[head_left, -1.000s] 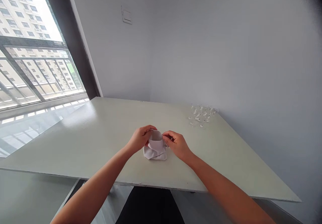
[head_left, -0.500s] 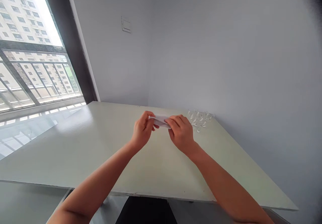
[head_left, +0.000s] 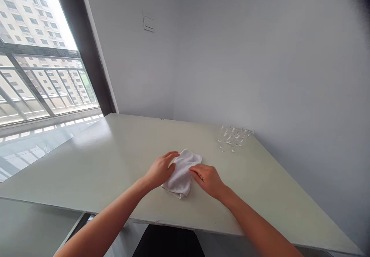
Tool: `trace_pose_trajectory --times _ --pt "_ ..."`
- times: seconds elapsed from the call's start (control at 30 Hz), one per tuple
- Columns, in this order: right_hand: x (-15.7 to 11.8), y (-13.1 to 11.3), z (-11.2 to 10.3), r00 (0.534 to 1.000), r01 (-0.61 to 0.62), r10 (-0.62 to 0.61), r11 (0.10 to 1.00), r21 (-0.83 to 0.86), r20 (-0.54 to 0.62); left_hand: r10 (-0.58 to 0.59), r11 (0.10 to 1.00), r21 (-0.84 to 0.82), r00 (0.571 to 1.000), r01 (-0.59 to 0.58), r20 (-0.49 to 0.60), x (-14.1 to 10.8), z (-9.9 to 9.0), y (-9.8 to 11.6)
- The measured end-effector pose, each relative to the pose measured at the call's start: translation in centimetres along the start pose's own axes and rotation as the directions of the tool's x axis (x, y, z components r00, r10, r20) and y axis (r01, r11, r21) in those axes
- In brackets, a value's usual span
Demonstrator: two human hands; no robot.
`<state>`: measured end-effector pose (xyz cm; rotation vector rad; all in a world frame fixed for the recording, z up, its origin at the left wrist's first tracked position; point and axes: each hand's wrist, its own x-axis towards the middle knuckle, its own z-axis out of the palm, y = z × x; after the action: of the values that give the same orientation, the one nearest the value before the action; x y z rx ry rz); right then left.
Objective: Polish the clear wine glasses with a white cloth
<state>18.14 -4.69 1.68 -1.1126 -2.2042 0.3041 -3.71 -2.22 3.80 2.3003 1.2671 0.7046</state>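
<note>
A folded white cloth (head_left: 182,174) lies tilted on the pale table in front of me, its lower edge slightly loose. My left hand (head_left: 162,169) is at the cloth's left side, thumb and fingers apart, the fingertips by its upper left edge. From the right, my right hand (head_left: 210,179) reaches over the cloth's right edge. Its fingers are closed together, with thumb and fingertips pinched at the cloth.
A cluster of small clear glass or plastic pieces (head_left: 233,136) stands at the table's far right, near the wall. The pale table (head_left: 127,149) meets the walls at the back. A window (head_left: 43,83) is at the left.
The cloth, held up between both hands before, has come down onto the table nearer to me. My left hand has let go of it and its fingers have spread.
</note>
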Motion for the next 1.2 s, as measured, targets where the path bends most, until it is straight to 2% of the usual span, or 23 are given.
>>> trace_pose_trajectory --times 0.03,0.1,0.17,0.23,0.3,0.4,0.47,0.53,0.6,0.7,0.8,0.87,0.93,1.03,1.2 --pt "0.2 0.8 -0.2 0.994 -0.075 0.077 0.997 0.032 -0.075 0.032 0.999 0.029 0.998 -0.034 0.062 0.8 1.2 0.1" --pt "0.3 2.8 -0.4 0.947 -0.242 0.269 0.957 0.163 -0.174 0.102 0.989 0.084 0.972 -0.123 0.212 2.1 4.1 -0.2" --pt "0.1 4.7 -0.2 0.875 -0.382 0.451 0.866 0.322 -0.175 0.202 0.958 0.125 0.92 -0.257 0.336 3.3 6.8 -1.1" --pt "-0.2 6.1 0.2 0.821 -0.46 0.557 0.777 0.43 -0.128 0.282 0.921 0.147 0.877 -0.362 0.389 5.0 8.6 -2.2" --pt "-0.4 6.7 0.4 0.804 -0.483 0.587 0.738 0.471 -0.096 0.33 0.892 0.165 0.856 -0.42 0.398 7.4 9.5 -3.2" --pt "-0.5 6.4 0.4 0.821 -0.49 0.569 0.744 0.454 -0.045 0.348 0.871 0.192 0.845 -0.452 0.406 11.7 10.0 -4.8" --pt "-0.5 6.0 0.3 0.831 -0.506 0.556 0.762 0.403 -0.009 0.308 0.879 0.226 0.862 -0.42 0.403 14.6 9.9 -6.1" --pt "-0.6 5.9 0.2 0.832 -0.525 0.554 0.778 0.346 0.017 0.233 0.897 0.273 0.896 -0.348 0.378 16.9 9.3 -8.0" --pt "-0.8 6.0 0.1 0.826 -0.548 0.561 0.784 0.292 0.043 0.145 0.913 0.318 0.931 -0.256 0.335 18.5 8.0 -10.4" --pt "-1.0 6.3 0.1 0.824 -0.563 0.561 0.799 0.213 0.076 -0.008 0.923 0.375 0.969 -0.089 0.249 19.2 4.5 -15.0" --pt "-1.0 6.3 0.3 0.848 -0.529 0.519 0.837 0.138 0.101 -0.181 0.899 0.424 0.975 0.11 0.132 17.4 -0.4 -19.9" --pt "-1.1 6.3 0.4 0.869 -0.492 0.48 0.866 0.094 0.124 -0.291 0.863 0.444 0.956 0.242 0.044 15.0 -3.9 -22.9" --pt "-1.1 6.3 0.5 0.887 -0.452 0.44 0.89 0.064 0.142 -0.392 0.813 0.452 0.919 0.366 -0.039 11.8 -7.2 -25.4" --pt "-1.3 6.3 0.8 0.913 -0.391 0.382 0.919 0.042 0.142 -0.525 0.711 0.455 0.835 0.536 -0.164 6.1 -11.6 -28.2" --pt "-1.6 6.1 1.1 0.942 -0.315 0.307 0.949 0.034 0.137 -0.689 0.505 0.435 0.652 0.745 -0.317 -4.1 -17.1 -29.8"
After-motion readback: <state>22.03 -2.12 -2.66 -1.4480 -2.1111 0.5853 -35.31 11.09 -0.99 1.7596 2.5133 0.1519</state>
